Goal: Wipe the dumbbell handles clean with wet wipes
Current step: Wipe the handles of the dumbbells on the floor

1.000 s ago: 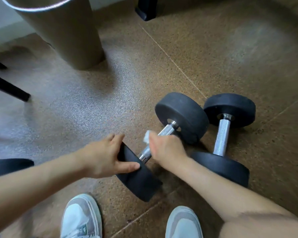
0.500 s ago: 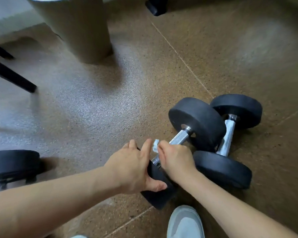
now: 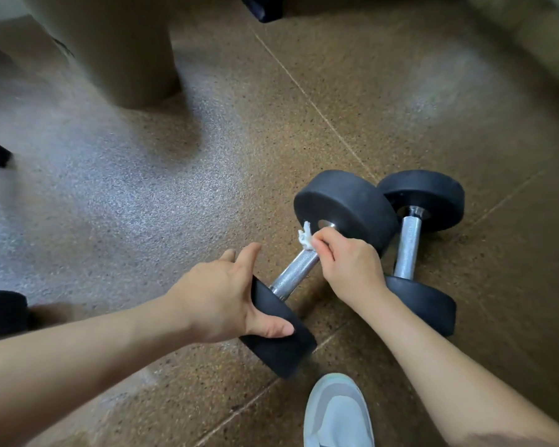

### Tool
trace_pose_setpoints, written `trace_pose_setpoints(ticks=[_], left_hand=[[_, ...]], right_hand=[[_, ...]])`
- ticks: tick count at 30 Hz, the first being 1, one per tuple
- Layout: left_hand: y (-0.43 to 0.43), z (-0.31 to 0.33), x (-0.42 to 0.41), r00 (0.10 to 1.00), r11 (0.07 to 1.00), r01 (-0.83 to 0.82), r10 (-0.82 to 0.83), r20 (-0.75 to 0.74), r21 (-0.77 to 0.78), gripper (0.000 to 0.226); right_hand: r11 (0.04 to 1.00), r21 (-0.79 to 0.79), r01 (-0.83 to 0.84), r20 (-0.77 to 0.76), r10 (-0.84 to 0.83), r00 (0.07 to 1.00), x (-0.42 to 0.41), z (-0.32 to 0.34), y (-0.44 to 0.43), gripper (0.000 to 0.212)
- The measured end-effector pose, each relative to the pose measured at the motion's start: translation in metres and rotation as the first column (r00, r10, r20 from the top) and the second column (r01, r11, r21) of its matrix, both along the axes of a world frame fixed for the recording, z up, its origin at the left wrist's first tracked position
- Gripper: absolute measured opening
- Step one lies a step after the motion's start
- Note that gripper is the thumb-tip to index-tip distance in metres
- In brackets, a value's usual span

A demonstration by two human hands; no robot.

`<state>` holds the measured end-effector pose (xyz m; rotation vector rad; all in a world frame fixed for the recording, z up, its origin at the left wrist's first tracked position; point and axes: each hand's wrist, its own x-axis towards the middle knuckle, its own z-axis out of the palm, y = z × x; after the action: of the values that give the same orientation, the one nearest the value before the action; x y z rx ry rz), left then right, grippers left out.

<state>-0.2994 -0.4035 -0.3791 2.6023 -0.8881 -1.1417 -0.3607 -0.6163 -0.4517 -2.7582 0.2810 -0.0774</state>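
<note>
The dumbbell (image 3: 299,269) lies on the floor (image 3: 400,91) at centre, with a second dumbbell (image 3: 409,250) just beside it on the right. In the past second the right hand (image 3: 352,266) has travelled along the handle (image 3: 288,280) from its near end to the far weight head (image 3: 346,204), so this stroke has probably covered the handle's length. The left hand (image 3: 220,295) grips the near weight head (image 3: 281,343) between thumb and fingers to steady it. The right fingers are curled, pinching the wet wipe (image 3: 305,238) against the handle.
</note>
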Motion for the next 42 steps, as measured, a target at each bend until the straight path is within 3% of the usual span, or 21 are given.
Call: trace_pose_setpoints(ticks=[4,7,10,12,15,18,24,30,32,34,36,39,42], left_hand=[[0.003,-0.001,0.006,0.999,1.000,0.011,-0.011,-0.045,-0.011,0.130],[0.000,0.005,0.015,0.994,0.993,0.102,-0.104,-0.026,-0.058,0.114],[-0.037,0.001,0.030,0.979,0.938,0.182,-0.146,0.141,-0.296,0.056],[-0.068,-0.009,0.038,0.981,0.942,0.144,-0.096,0.168,-0.303,0.024],[-0.093,-0.028,0.047,0.992,0.951,0.040,-0.001,0.127,-0.308,0.030],[-0.097,-0.034,0.051,0.992,0.929,-0.054,0.090,0.084,-0.367,0.045],[-0.094,-0.042,0.051,0.981,0.932,-0.089,0.143,0.133,-0.350,0.021],[-0.110,-0.041,0.040,0.956,0.922,0.020,0.095,0.277,-0.388,0.024],[-0.114,-0.041,0.036,0.940,0.927,0.082,0.050,0.337,-0.367,0.026],[-0.123,-0.041,0.035,0.896,0.911,0.204,-0.027,0.444,-0.357,0.028],[-0.125,-0.045,0.033,0.854,0.904,0.291,-0.098,0.510,-0.314,0.031],[-0.127,-0.040,0.024,0.815,0.883,0.396,-0.210,0.540,-0.254,0.028],[-0.124,-0.034,0.014,0.827,0.868,0.427,-0.260,0.499,-0.255,0.020]], right_hand=[[0.998,0.007,0.065,0.103,-0.065,0.993,-0.008,-0.002,0.021,0.035],[0.976,0.204,0.079,0.056,-0.092,0.994,-0.009,-0.003,0.025,0.032],[0.939,0.325,0.114,-0.060,-0.100,0.993,-0.002,-0.003,0.021,0.025],[0.932,0.348,0.102,-0.065,-0.084,0.994,-0.002,-0.002,0.021,0.016],[0.913,0.391,0.113,-0.010,-0.118,0.993,-0.007,0.003,0.018,0.020],[0.936,0.337,0.098,0.001,-0.105,0.994,-0.015,0.010,0.013,0.034],[0.958,0.250,0.138,-0.105,-0.115,0.988,-0.038,0.027,-0.005,0.045],[0.939,0.188,0.288,-0.208,-0.248,0.946,-0.079,0.071,-0.017,0.042],[0.904,0.283,0.320,-0.255,-0.251,0.934,-0.086,0.080,-0.004,0.041],[0.856,0.448,0.258,-0.265,-0.148,0.953,-0.084,0.081,0.014,0.044],[0.855,0.496,0.152,-0.287,-0.004,0.958,-0.082,0.074,0.035,0.057],[0.919,0.393,-0.028,-0.225,0.126,0.966,-0.088,0.064,0.049,0.073],[0.940,0.313,-0.137,-0.121,0.183,0.976,-0.097,0.061,0.051,0.064]])
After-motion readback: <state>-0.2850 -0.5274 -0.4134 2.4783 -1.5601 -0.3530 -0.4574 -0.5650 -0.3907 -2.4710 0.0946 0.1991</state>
